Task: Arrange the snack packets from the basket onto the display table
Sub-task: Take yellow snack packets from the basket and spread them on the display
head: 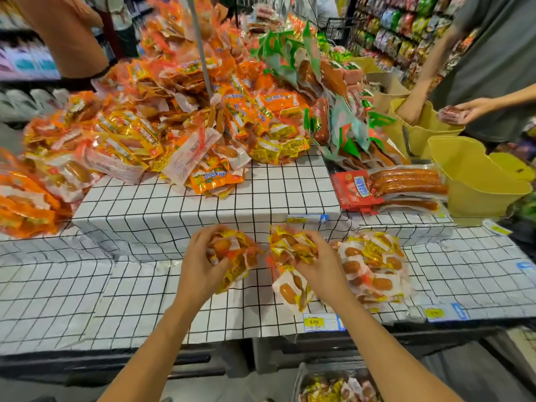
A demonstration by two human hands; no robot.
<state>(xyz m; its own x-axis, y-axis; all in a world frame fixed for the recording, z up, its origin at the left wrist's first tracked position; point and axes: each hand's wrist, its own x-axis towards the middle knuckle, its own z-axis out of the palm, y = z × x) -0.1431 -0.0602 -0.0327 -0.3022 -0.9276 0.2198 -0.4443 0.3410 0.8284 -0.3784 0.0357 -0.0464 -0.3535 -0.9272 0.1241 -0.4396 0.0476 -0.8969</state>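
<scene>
My left hand [203,265] grips a bunch of yellow-and-orange sausage snack packets [236,253] over the lower tier of the checked display table [87,300]. My right hand [319,265] holds another bunch of the same packets [290,245], and one packet [290,291] hangs below it. A small pile of the same packets [374,265] lies on the table just right of my right hand. The basket [333,387] with more packets sits on the floor at the bottom edge, partly behind my right forearm.
A big heap of orange packets [162,111] covers the upper tier. Red sausage packs [388,190] lie at the right beside yellow baskets [475,181]. Another person [493,68] stands at the right holding a packet. A metal pole [201,44] rises from the heap.
</scene>
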